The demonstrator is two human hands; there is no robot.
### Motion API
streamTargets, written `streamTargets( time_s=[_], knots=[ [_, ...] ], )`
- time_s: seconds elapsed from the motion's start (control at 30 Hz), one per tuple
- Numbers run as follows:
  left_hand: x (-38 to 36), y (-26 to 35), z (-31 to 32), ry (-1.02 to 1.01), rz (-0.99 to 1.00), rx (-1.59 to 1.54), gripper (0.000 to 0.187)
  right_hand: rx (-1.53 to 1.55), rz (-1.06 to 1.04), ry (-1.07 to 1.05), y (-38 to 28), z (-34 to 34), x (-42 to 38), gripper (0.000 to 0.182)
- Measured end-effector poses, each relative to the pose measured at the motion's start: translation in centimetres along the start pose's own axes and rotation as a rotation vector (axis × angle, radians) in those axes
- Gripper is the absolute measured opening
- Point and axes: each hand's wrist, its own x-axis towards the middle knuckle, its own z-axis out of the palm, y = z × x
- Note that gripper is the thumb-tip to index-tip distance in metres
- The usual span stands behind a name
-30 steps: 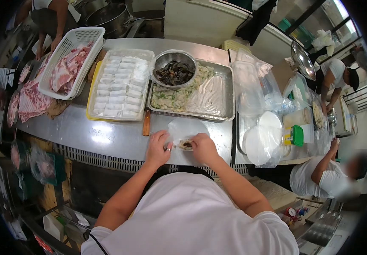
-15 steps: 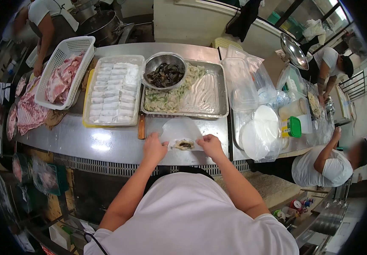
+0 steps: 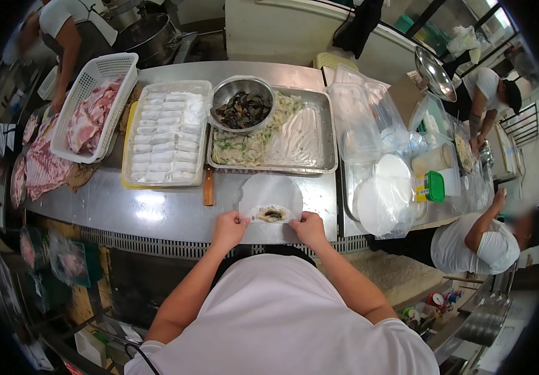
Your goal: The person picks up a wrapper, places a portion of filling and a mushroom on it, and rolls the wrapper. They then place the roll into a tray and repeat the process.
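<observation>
A round, thin white wrapper (image 3: 270, 189) lies on the steel counter in front of me, its near edge straight. On its near part sits a small mound of pale filling with dark pieces (image 3: 272, 214). My left hand (image 3: 229, 229) pinches the wrapper's near left corner. The near right corner is pinched by my right hand (image 3: 309, 229). Beyond the wrapper is a metal tray (image 3: 297, 140) with green-flecked pale filling (image 3: 238, 147) on its left side. A perforated steel bowl (image 3: 242, 103) of dark pieces rests on that filling.
White rolls fill a plastic tray (image 3: 168, 134) at left, near a wooden handle (image 3: 209, 186). Farther left, a white basket (image 3: 94, 106) holds raw meat. At right lie stacked round wrappers (image 3: 382, 197) under plastic and a green-lidded tub (image 3: 430, 186). Several other people work around.
Both hands have moved slightly toward me at the wrapper's near corners. The wrapper's near edge, lifted around the filling before, now lies straighter and lower.
</observation>
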Motion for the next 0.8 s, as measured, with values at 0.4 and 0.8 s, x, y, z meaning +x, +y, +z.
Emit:
streamTargets(
  time_s=[0.4,0.8],
  knots=[
    [-1.2,3.5,3.8,0.199,0.731,0.049,0.011,0.149,-0.267,0.225,-1.2,2.9,-2.3,0.017],
    [1.5,1.6,4.2,-0.127,0.797,0.121,0.051,-0.201,-0.878,0.185,-2.5,1.9,-0.9,0.017]
  ],
)
